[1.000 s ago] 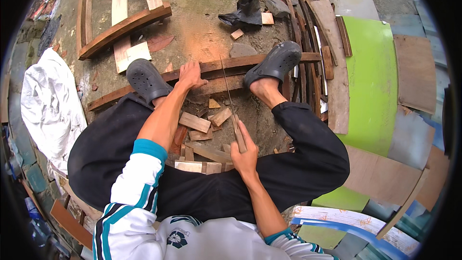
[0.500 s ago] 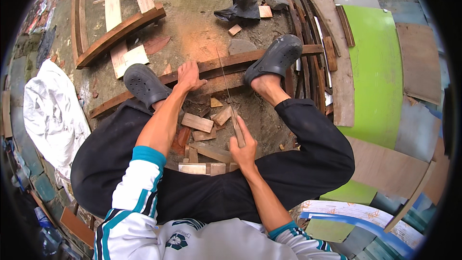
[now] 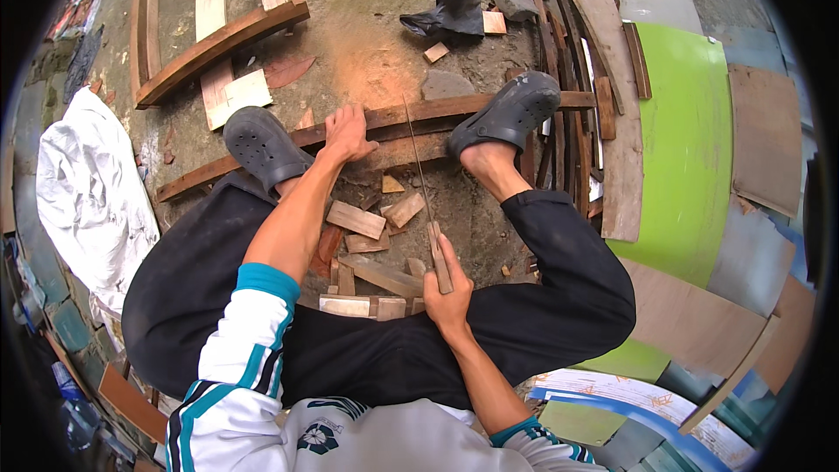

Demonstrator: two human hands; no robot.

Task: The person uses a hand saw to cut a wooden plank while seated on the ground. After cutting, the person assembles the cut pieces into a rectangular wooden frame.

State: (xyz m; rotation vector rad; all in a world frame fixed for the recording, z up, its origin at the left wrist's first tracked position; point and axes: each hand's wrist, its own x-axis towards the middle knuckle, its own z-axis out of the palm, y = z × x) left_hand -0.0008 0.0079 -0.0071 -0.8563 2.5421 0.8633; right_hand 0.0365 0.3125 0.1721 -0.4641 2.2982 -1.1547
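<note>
A long dark-brown wooden beam lies crosswise on the ground in front of me, with dark clogs resting on it on both sides. My left hand grips the beam between my feet, its fingers over the far edge. In my right hand, nearer my lap, is the wooden handle of a handsaw. The saw's thin blade points away from me and crosses the beam to the right of my left hand. Whether its teeth sit in a cut is too fine to tell.
Small wood offcuts lie between my legs. A wooden frame is at the far left, and a white cloth at the left. Dark strips and a green panel lie right. A black plastic bag is farther off.
My right hand has drawn the saw back toward me and slightly right. My left hand stays on the beam. The whole view has shifted slightly.
</note>
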